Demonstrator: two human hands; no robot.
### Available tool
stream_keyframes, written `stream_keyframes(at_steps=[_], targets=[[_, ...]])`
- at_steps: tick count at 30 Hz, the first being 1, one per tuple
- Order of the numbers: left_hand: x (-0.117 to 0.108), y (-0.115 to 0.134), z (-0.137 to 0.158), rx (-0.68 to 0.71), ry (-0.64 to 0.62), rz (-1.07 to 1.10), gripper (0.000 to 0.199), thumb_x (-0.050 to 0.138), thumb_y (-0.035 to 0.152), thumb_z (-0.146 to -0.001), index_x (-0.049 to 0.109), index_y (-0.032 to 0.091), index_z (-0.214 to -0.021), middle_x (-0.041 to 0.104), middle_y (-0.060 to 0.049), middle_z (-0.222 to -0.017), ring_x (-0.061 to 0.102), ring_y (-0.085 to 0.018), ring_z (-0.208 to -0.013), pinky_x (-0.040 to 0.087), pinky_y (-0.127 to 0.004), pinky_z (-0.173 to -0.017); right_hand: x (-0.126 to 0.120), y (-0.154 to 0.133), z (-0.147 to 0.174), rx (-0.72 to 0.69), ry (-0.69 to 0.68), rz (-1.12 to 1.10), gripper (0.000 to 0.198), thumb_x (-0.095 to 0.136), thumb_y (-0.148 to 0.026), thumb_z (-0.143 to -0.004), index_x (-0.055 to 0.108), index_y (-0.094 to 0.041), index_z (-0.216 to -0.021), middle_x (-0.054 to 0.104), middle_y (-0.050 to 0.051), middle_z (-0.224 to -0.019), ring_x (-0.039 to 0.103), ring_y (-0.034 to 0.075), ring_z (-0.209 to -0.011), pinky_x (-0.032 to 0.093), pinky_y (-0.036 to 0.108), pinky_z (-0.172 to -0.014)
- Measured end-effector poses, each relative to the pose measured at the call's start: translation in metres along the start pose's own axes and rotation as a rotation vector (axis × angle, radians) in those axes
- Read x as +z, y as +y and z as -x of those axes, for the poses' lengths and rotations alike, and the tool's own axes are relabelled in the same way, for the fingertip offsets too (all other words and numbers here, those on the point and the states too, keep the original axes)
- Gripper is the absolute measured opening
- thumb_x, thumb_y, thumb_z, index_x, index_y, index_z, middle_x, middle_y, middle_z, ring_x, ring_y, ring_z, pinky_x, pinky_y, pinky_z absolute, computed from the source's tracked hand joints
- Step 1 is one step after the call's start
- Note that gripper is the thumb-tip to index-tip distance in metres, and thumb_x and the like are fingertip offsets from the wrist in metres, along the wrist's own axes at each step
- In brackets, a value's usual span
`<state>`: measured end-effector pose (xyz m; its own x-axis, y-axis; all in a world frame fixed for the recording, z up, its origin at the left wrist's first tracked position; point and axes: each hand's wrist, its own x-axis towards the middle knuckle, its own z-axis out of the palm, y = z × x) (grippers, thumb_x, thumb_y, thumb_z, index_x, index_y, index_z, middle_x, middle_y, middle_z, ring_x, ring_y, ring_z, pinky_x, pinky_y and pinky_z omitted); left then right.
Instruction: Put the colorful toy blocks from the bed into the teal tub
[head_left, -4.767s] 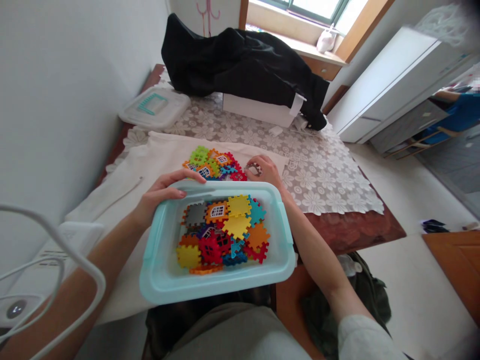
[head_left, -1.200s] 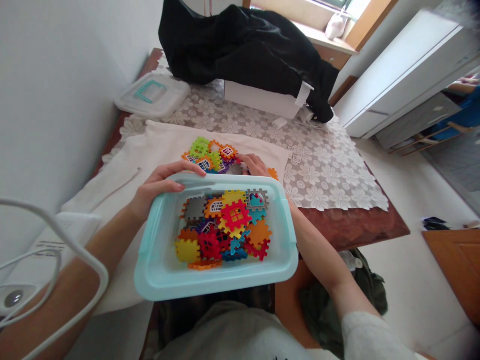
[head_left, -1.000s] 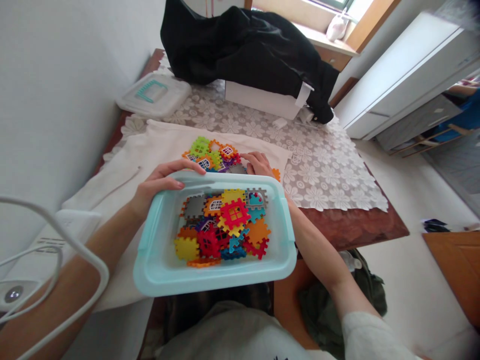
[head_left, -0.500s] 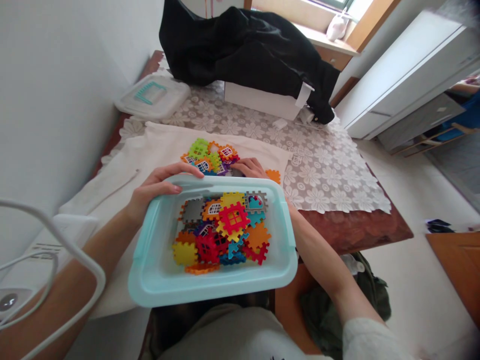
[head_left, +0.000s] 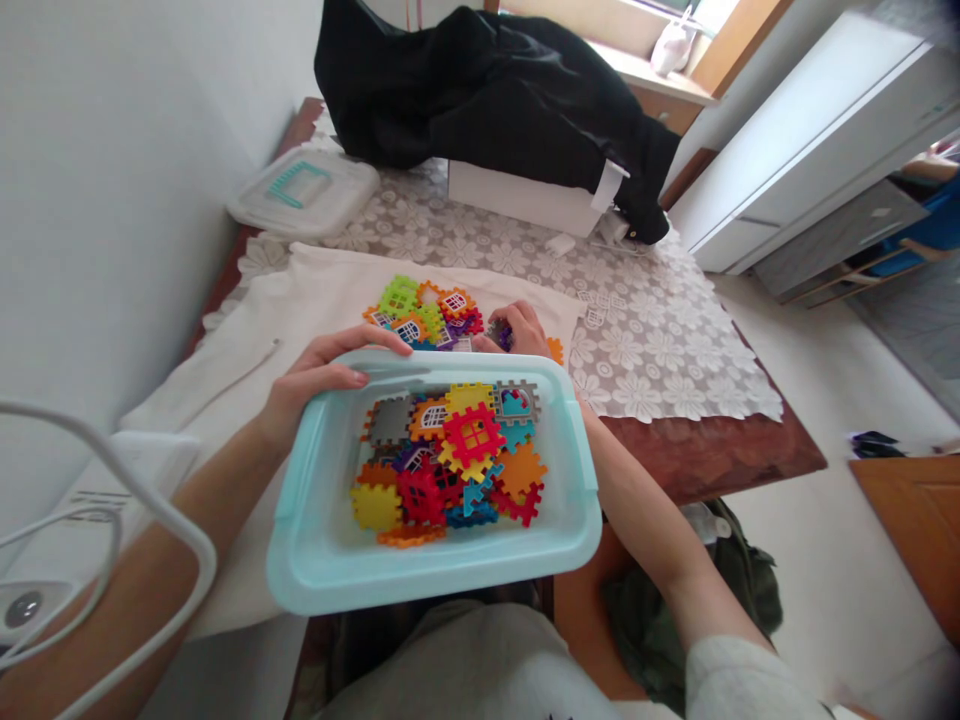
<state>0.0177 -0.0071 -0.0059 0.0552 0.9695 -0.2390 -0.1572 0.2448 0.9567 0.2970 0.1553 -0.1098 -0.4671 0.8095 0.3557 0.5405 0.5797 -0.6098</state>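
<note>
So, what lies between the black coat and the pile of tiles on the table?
In the head view: a white box just before the black coat, then bare lace tablecloth and white cloth before the tiles.

Bright, even daylight pours in from the window [head_left: 660, 15] at the top, washing out its panes, and shadows on the counter [head_left: 637, 350] are soft. Wide-lens bending warps the edges; the right corners blur, the centre stays sharp.

Pale teal bin [head_left: 322, 560] tilted in my left hand [head_left: 315, 375], half full of toothed blocks [head_left: 457, 455]. Loose blocks [head_left: 420, 315] heaped behind it; my right fingers [head_left: 517, 325] pinch 1 piece [head_left: 499, 333].
</note>
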Motion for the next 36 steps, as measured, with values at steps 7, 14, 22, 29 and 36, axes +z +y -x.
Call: stream_keyframes(at_steps=[7, 14, 22, 29, 36], targets=[[0.000, -0.001, -0.001, 0.054, -0.009, -0.016, 0.035, 0.082, 0.026, -0.076, 0.091, 0.024, -0.109, 0.087, -0.005, -0.100, 0.076, -0.024, -0.085, 0.061, -0.026, -0.072, -0.002, -0.006, 0.001, 0.121, 0.026, -0.035, 0.027, 0.068, -0.051, -0.101, 0.063, -0.028, -0.115, 0.073, 0.008, -0.119, 0.068, 0.025, -0.110, 0.057, 0.042, -0.108], [0.001, -0.002, -0.002, 0.097, 0.049, -0.041, 0.033, 0.080, 0.022, -0.075, 0.093, 0.025, -0.105, 0.089, -0.004, -0.104, 0.077, -0.025, -0.091, 0.061, -0.026, -0.075, -0.030, -0.007, -0.020, 0.164, 0.189, -0.489, 0.057, 0.059, -0.084, -0.099, 0.061, -0.028, -0.087, 0.054, 0.000, -0.076, 0.053, 0.018, -0.072, 0.052, 0.033, -0.070], [0.004, -0.008, -0.006, 0.131, 0.052, -0.005, 0.027, 0.079, 0.021, -0.072, 0.094, 0.023, -0.094, 0.087, -0.004, -0.093, 0.076, -0.024, -0.085, 0.061, -0.026, -0.073, -0.105, -0.069, 0.005, -0.229, -0.146, -0.734, 0.087, 0.062, -0.110, -0.077, 0.077, -0.028, -0.101, 0.064, 0.005, -0.089, 0.068, 0.023, -0.087, 0.064, 0.042, -0.083], [0.007, -0.003, -0.002, 0.081, 0.044, 0.049, 0.027, 0.082, 0.023, -0.073, 0.093, 0.023, -0.097, 0.088, -0.001, -0.091, 0.074, -0.020, -0.075, 0.058, -0.025, -0.065, -0.101, -0.043, 0.001, -0.062, -0.059, -0.516, 0.084, 0.030, -0.095, -0.106, 0.077, -0.029, -0.128, 0.075, 0.011, -0.126, 0.074, 0.028, -0.124, 0.064, 0.048, -0.107], [0.008, 0.006, 0.003, 0.046, 0.023, 0.044, 0.025, 0.082, 0.022, -0.077, 0.093, 0.022, -0.099, 0.089, -0.001, -0.094, 0.077, -0.020, -0.079, 0.061, -0.024, -0.070, -0.084, -0.007, 0.018, 0.221, -0.462, 0.280, 0.053, 0.062, -0.036, -0.110, 0.060, -0.024, -0.162, 0.051, 0.021, -0.175, 0.051, 0.045, -0.159, 0.048, 0.065, -0.126]])
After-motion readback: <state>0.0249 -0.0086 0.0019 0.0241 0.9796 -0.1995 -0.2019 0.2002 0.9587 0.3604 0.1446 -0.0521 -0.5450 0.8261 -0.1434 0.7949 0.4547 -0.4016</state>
